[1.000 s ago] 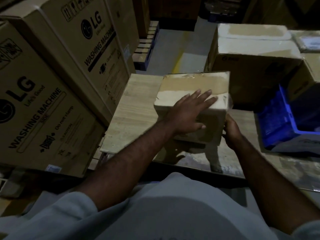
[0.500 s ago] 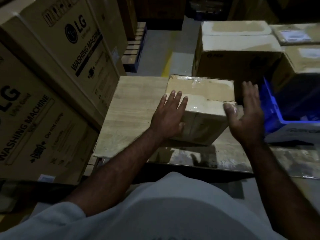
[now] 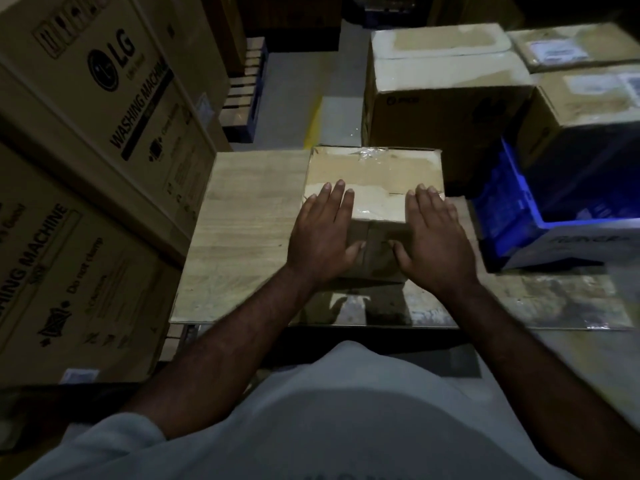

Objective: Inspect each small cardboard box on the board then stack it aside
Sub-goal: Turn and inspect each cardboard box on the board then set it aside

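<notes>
A small taped cardboard box [image 3: 375, 178] rests flat on the light wooden board [image 3: 249, 216], near its middle. My left hand [image 3: 323, 237] lies flat over the box's near left corner, fingers spread on the top and thumb on the front face. On the near right corner my right hand [image 3: 434, 240] lies the same way, thumb pressed to the front. Both palms press on the box and cover its near edge.
Tall LG washing machine cartons [image 3: 97, 140] wall off the left side. Larger cardboard boxes [image 3: 446, 95] stand behind and to the right. A blue plastic crate [image 3: 512, 216] sits right of the small box. Grey floor with a yellow line [image 3: 313, 123] runs behind the board.
The box, tilted and held up a second ago, now lies flat on the board. My right hand moved from the box's right side onto its top near corner; my left hand slid up onto the top.
</notes>
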A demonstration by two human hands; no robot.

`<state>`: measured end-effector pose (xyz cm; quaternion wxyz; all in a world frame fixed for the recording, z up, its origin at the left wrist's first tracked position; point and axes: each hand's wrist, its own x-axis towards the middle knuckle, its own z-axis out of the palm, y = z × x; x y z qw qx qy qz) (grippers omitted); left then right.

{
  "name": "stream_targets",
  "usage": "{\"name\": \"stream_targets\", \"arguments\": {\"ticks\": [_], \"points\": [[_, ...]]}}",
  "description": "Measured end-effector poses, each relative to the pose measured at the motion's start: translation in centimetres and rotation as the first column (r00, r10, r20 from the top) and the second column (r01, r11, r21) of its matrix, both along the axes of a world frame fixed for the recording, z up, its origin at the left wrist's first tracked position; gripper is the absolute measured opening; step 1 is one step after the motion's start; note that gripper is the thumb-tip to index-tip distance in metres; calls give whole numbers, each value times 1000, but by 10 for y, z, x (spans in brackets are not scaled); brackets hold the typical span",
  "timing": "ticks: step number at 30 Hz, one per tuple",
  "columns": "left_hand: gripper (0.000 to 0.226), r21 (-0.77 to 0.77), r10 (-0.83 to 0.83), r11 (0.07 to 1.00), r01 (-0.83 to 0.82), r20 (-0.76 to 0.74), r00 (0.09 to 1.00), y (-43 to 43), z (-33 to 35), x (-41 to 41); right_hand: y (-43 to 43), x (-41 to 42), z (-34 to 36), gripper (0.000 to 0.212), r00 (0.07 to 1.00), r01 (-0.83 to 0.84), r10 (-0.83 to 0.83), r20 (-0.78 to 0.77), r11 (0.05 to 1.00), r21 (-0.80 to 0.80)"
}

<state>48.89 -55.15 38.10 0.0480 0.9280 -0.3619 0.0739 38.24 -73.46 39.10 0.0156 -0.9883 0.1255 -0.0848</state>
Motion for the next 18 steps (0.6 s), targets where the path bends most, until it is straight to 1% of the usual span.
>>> {"name": "stream_targets", "arguments": {"ticks": [5, 9, 11, 14, 16, 18], "points": [[97, 1, -4, 1000, 4, 3, 1000, -1, -2, -1, 0, -1, -1, 93, 1000, 5, -5, -26, 1000, 3], [90, -12, 10, 1000, -10, -19, 1000, -4, 9, 5, -8, 3, 5, 95, 998, -16, 17, -65, 1000, 26], [84, -15, 20, 1000, -21, -53, 998, -11, 18, 13, -12, 9, 13, 96, 997, -11, 15, -73, 999, 47], [80, 20, 58, 998, -56, -119, 991, -25, 27, 38, -20, 26, 25, 89, 998, 13, -8, -60, 997, 75], [81, 36, 73, 997, -68, -149, 986, -34, 32, 59, -26, 43, 32, 90, 998, 30, -25, -49, 995, 91], [86, 48, 92, 995, -84, -195, 976, -38, 34, 76, -33, 61, 34, 91, 996, 54, -45, -71, 989, 134]]}}
